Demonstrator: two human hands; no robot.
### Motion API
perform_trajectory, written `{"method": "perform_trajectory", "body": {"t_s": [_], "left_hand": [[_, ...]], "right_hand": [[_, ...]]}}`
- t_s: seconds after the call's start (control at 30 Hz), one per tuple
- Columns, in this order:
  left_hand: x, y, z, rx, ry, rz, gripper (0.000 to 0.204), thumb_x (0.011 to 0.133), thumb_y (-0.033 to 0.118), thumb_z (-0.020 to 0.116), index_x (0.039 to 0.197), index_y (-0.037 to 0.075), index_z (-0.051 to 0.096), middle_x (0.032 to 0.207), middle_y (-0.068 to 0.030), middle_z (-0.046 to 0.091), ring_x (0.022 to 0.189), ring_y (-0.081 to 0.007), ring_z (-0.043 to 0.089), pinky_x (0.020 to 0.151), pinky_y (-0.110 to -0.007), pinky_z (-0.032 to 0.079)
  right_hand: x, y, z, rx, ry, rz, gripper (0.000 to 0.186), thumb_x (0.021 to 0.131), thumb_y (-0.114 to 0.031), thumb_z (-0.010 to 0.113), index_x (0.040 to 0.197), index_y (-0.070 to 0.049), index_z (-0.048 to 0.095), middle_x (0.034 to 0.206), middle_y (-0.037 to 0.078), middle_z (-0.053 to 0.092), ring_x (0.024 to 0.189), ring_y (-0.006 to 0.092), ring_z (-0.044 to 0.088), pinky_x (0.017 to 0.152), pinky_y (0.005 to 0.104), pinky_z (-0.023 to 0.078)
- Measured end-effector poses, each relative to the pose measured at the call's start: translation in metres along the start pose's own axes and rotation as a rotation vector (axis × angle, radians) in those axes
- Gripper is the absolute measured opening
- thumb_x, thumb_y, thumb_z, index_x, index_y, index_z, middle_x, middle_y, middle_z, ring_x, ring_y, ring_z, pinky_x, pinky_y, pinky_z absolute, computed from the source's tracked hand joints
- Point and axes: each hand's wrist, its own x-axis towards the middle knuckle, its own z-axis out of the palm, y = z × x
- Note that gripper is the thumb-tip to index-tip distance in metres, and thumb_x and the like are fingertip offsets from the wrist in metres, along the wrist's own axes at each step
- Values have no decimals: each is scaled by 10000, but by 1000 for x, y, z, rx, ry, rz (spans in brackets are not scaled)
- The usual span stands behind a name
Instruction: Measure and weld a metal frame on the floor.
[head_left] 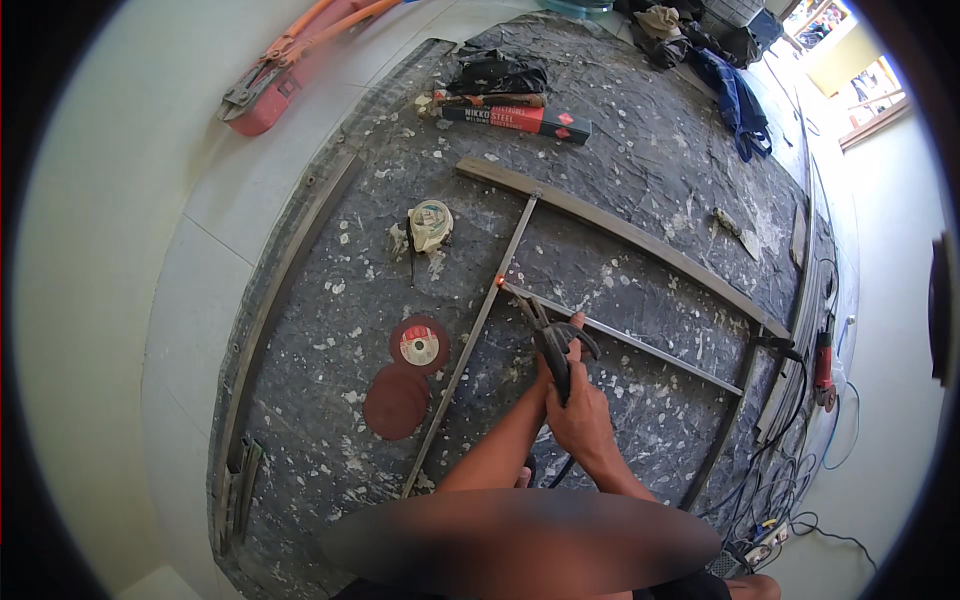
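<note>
My right hand (582, 418) is closed around a black welding electrode holder (553, 352), whose jaws point up and left. An orange glow shows at the joint just beyond the jaws, where a thin metal crossbar (650, 350) meets a long thin bar (464, 362) of a metal frame. Behind the holder, my left hand (573, 345) is mostly hidden. One of its fingers reaches the crossbar; its grip cannot be made out. A thicker metal bar (640, 240) forms the frame's far side.
Cutting discs (396, 402) and a tape measure (431, 226) lie left of the frame. An electrode box (515, 122) is beyond it. An angle grinder (824, 362) and tangled cables (768, 478) lie at right. Bolt cutters (262, 80) rest on a red case at far left.
</note>
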Motion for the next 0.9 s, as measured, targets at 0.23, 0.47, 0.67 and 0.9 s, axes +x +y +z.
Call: {"method": "perform_trajectory", "body": {"t_s": [0.23, 0.47, 0.67, 0.9], "left_hand": [[5, 1, -5, 25, -9, -41, 375, 941, 440, 695, 1004, 77, 626, 839, -50, 668, 683, -178, 675, 603, -320, 556], [-11, 17, -3, 39, 65, -12, 483, 948, 466, 681, 661, 98, 556, 646, 17, 558, 580, -125, 531, 532, -336, 474], [-27, 29, 17, 272, 101, 89, 495, 949, 455, 683, 642, 89, 553, 624, 21, 551, 567, -131, 526, 528, -341, 470], [21, -21, -3, 110, 130, 107, 486, 949, 407, 697, 617, 89, 540, 602, 19, 553, 536, -118, 512, 505, -334, 455]], "right_hand": [[0, 4, 5, 8, 9, -26, 415, 916, -136, 595, 1263, 2, 412, 812, 346, 641, 732, 546, 618, 637, 629, 470], [-1, 0, 8, -3, 0, -20, 436, 916, -146, 602, 1283, 5, 423, 832, 339, 650, 740, 540, 625, 650, 628, 475], [-3, 3, -2, 53, 88, 34, 319, 908, -135, 624, 1158, -15, 467, 835, 329, 644, 801, 532, 628, 648, 585, 481], [-2, 0, 2, 35, 53, 40, 320, 913, -145, 613, 1157, -7, 459, 830, 337, 636, 796, 538, 622, 650, 587, 478]]}}
